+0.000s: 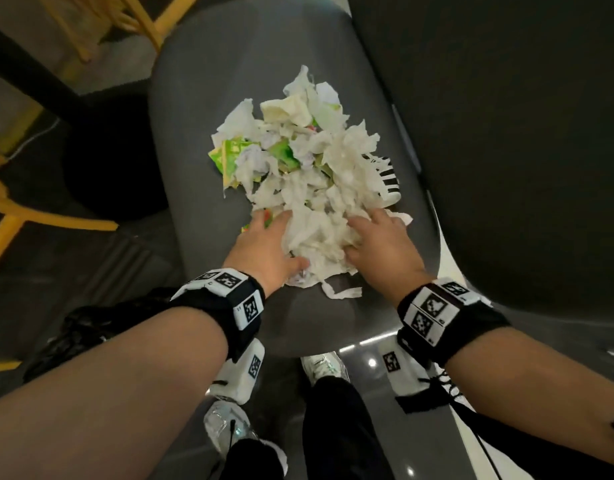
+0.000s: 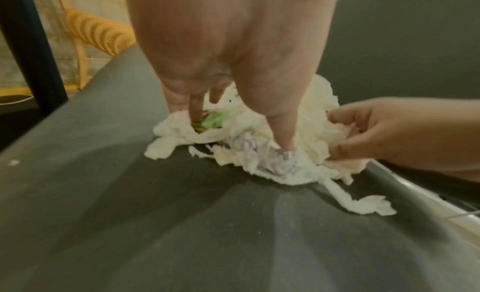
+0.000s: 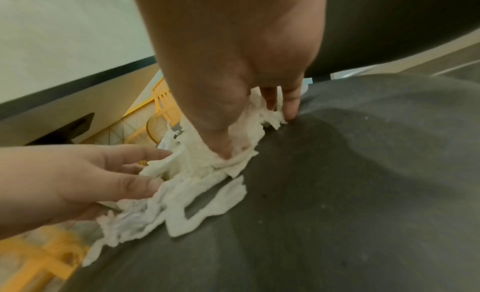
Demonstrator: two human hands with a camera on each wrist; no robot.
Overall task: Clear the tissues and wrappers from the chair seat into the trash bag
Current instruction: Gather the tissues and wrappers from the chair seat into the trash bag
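A pile of white tissues [image 1: 312, 188] mixed with green wrappers [image 1: 236, 150] lies on the grey chair seat [image 1: 201, 98]. Both hands sit at the near end of the pile. My left hand [image 1: 279, 237] has its fingers fairly straight, with fingers and thumb poking down into the tissues [image 2: 259, 153] from the left. My right hand [image 1: 367, 233] curls thumb and fingers round a clump of tissue [image 3: 207, 169] on the right side. A torn strip of tissue [image 1: 343, 292] lies loose on the seat nearest me. A black trash bag [image 1: 87, 327] lies low at the left.
A white and black striped piece [image 1: 385, 174] sticks out at the pile's right. The dark chair back [image 1: 506, 133] rises on the right. Yellow chair legs [image 1: 49, 216] and a black post [image 1: 32, 74] stand at the left. A clear bottle [image 1: 226, 424] is by my feet.
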